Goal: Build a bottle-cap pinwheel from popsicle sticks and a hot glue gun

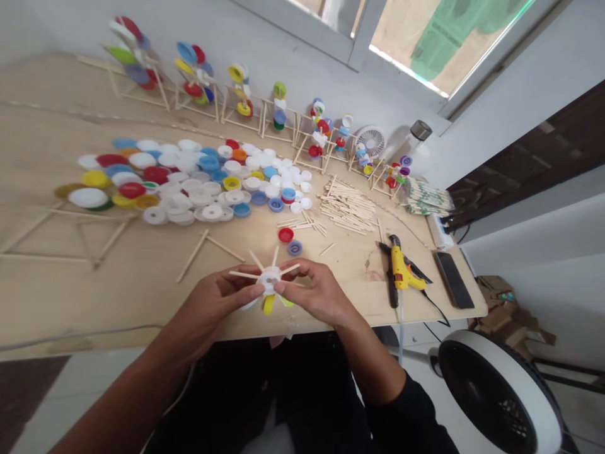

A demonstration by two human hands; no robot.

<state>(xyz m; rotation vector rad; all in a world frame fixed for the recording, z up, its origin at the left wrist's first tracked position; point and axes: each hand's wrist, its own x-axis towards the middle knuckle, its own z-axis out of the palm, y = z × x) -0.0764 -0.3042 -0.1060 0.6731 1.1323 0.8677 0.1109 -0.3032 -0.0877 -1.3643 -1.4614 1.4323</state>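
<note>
Both hands hold a small wheel (270, 278): a white bottle cap with several wooden sticks radiating from it and a yellow cap on its lower stick. My left hand (221, 301) pinches the wheel from the left, fingers closed. My right hand (316, 291) pinches it from the right, fingers closed. The wheel hovers over the near edge of the wooden table (142, 277). A red cap (285, 235) and a blue cap (295, 248) lie just beyond the hands.
A yellow glue gun (401, 271) and a dark phone (454, 279) lie at the right. A heap of coloured bottle caps (189, 180) and a pile of sticks (347, 207) lie further back. Finished cap windmills (193, 75) line the wall. A white fan (501, 391) stands on the floor.
</note>
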